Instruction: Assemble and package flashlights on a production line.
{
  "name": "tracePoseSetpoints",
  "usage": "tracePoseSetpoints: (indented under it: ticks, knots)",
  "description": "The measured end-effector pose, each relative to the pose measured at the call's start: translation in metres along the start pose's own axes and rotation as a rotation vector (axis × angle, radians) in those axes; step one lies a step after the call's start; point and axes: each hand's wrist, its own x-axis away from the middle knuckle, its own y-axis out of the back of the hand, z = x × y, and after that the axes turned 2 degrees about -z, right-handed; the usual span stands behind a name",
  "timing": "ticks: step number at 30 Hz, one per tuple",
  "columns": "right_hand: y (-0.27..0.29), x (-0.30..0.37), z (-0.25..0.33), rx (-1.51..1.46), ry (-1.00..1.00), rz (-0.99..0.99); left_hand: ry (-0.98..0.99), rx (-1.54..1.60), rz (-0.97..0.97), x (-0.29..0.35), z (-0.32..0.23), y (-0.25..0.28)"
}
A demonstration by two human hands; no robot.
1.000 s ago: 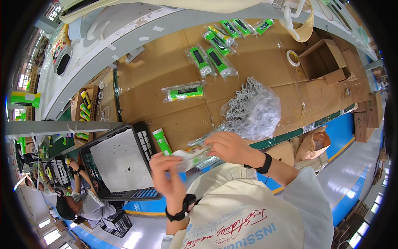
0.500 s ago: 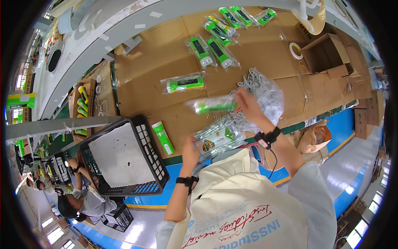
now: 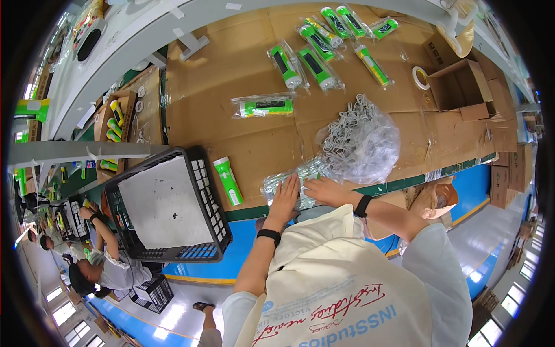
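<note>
A layer of clear plastic bags (image 3: pixel 274 184) lies at the near edge of the cardboard-covered table. My left hand (image 3: pixel 283 199) rests on them, its fingers stretched out and flat. Just to its right, my right hand (image 3: pixel 326 192) touches the same bags with its fingertips and shows nothing gripped. Beyond the right hand is a heap of white cord loops (image 3: pixel 350 127) in a large clear bag (image 3: pixel 378 150). An unwrapped green and white flashlight (image 3: pixel 228 181) lies to the left of my hands. Further off, a bagged green flashlight (image 3: pixel 266 107) lies crosswise.
Several bagged flashlights (image 3: pixel 315 69) lie at the far side. A tape roll (image 3: pixel 420 77) and an open cardboard box (image 3: pixel 462 87) are at the far right. A black crate (image 3: pixel 217 208) juts out at the left, under a grey metal beam (image 3: pixel 87 155). Another person (image 3: pixel 115 266) sits beyond it.
The bagged flashlight from my right hand now lies at the far side, near the others. My right hand has come down and back to the plastic bags; my left hand now lies flat on them.
</note>
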Motion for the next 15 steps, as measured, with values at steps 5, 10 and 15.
tracePoseSetpoints:
  ticks: [5,10,15]
  knots:
    - [-0.004,-0.006,0.003,0.035,0.035,-0.096,-0.02,0.069,0.009,-0.004,0.009,0.009]
    - [0.0,-0.011,0.0,-0.034,0.042,-0.005,-0.011,0.136,-0.019,-0.005,0.017,0.003]
    - [-0.006,-0.01,0.005,-0.075,0.027,-0.23,-0.013,0.117,-0.098,-0.003,0.011,-0.003]
